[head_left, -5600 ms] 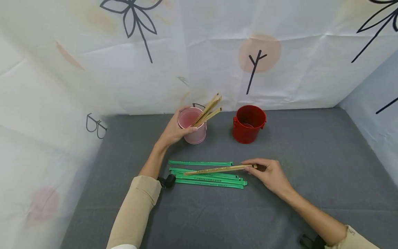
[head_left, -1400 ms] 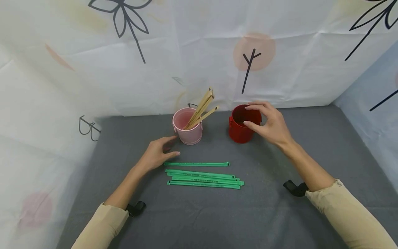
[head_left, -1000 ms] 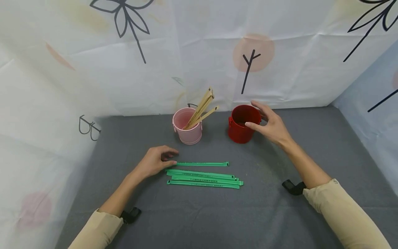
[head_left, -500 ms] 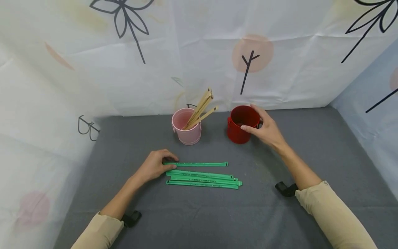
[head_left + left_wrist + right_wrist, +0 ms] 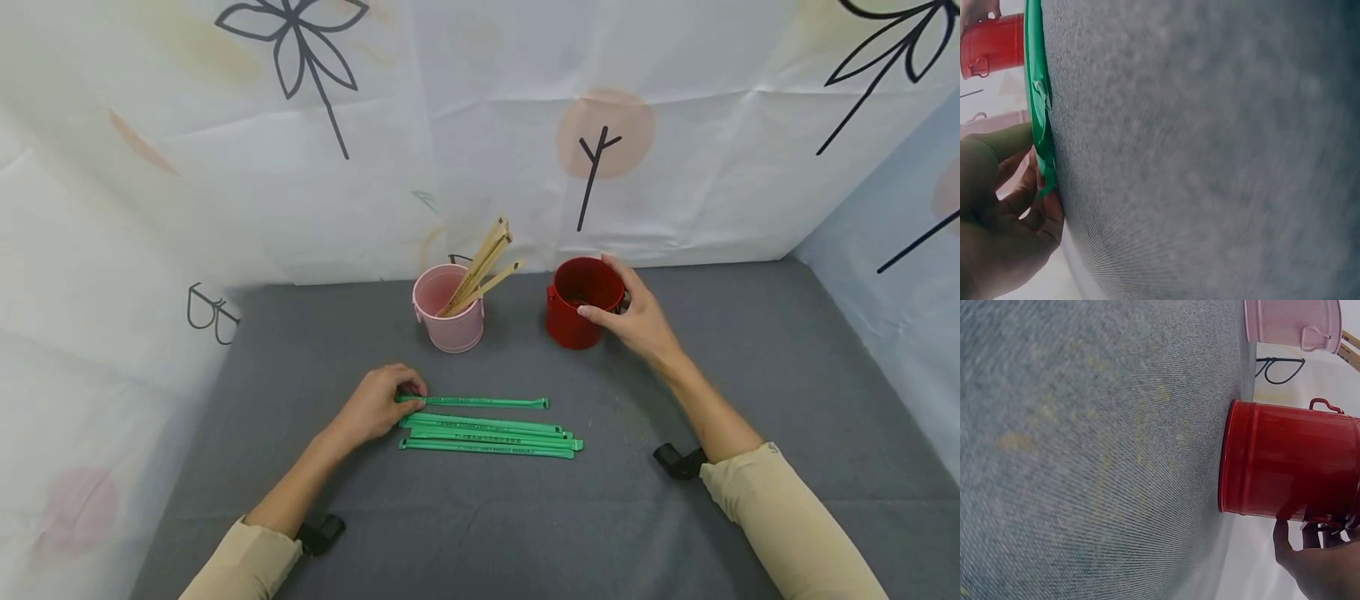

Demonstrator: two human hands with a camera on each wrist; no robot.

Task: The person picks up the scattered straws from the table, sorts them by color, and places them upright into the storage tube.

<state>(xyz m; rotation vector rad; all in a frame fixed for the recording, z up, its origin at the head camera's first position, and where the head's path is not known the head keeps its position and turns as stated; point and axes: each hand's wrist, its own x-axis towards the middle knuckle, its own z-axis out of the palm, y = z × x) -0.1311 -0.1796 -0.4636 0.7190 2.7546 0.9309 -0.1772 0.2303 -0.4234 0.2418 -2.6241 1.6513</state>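
Note:
My left hand (image 5: 382,402) pinches the left end of a slim green printed stick packet (image 5: 487,402) lying on the grey cloth. In the left wrist view, thumb and fingers close on the end of that green packet (image 5: 1036,81). Just nearer lies a row of several similar green packets (image 5: 487,437). My right hand (image 5: 637,321) holds the right side of a small red bucket (image 5: 573,323), thumb at the front of its rim. The red bucket (image 5: 1291,459) stands upright on the cloth in the right wrist view.
A pink bucket (image 5: 454,335) stands left of the red one, with several tan stick packets (image 5: 483,262) leaning out of it. Grey cloth (image 5: 480,533) covers the table. A white printed sheet (image 5: 465,167) hangs close behind the buckets.
My left hand has left the pink bucket and come down to the far green packet. The tan packet has left my right hand, which moved up to the red bucket and now grips it.

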